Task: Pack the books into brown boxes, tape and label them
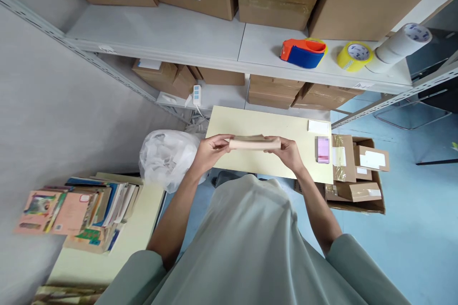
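Observation:
Between both hands is a thin, cream-coloured book (255, 143), held level above the pale yellow table (243, 121) with a long narrow side facing me. My left hand (213, 151) grips its left end, fingers on top and thumb near the lower edge. At the right end, my right hand (287, 153) pinches it the same way. The book's title and cover cannot be made out. To the right on the table lie a phone (322, 149) with a pink screen and a white card-like item (318, 127).
A clear plastic bag (166, 157) bulges left of the table. Stacked books (103, 205) stand on a side table (107, 267). At right, an open carton (382, 200) holds several parcels. The shelf (200, 38) carries boxes, a tape dispenser (303, 53) and tape rolls (355, 56).

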Available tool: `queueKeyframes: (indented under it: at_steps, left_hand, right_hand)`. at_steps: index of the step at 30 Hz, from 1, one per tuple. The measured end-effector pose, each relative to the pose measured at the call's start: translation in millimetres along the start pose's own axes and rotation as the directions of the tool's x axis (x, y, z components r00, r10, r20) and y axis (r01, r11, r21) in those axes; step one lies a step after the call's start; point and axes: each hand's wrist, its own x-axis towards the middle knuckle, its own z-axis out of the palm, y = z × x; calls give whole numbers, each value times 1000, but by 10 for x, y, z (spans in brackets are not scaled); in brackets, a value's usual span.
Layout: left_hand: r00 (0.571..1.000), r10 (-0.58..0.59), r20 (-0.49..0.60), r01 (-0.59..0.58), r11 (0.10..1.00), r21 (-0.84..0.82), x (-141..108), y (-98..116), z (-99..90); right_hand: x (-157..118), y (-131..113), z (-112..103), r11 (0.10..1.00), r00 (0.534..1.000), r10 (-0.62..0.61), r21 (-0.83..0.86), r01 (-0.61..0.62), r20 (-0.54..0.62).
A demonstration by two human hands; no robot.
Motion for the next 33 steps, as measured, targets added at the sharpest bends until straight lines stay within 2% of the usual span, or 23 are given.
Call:
queueKeyframes:
  at_steps: [4, 7, 11, 16, 23, 26, 29, 33]
  left_hand:
    - [996, 9, -92, -3, 998, 68, 84, -7, 82]
    - [991, 0, -130, 11, 996, 85, 136, -51, 106]
    - [993, -17, -118, 27, 996, 87, 134, -128, 87]
    - [991, 13, -131, -8, 999, 42, 114, -158, 71]
    - [980, -13, -201, 21, 999, 38, 131, -112, 49]
    - [981, 26, -194, -10, 997, 81, 129, -139, 64]
    - [981, 72, -180, -50, 991, 120, 146, -227, 125]
    - [979, 72, -191, -49, 991, 122, 190, -349, 212]
  right_hand:
    - [13, -109, 120, 995, 995, 98, 33, -98, 9]
    - [57, -106, 174, 987, 989, 148, 58, -148, 16]
    - [103, -3, 195, 988, 989, 146, 51, -148, 31]
    - [120, 64, 224, 989, 989, 122, 76, -128, 81]
    - [136, 137, 193, 959, 985, 150, 231, -166, 84]
    - [162, 259, 183, 957, 991, 133, 256, -136, 31]
    - [206, 443, 203, 978, 997, 66, 203, -57, -38]
    - [254, 669, 227, 988, 998, 6, 153, 5, -67]
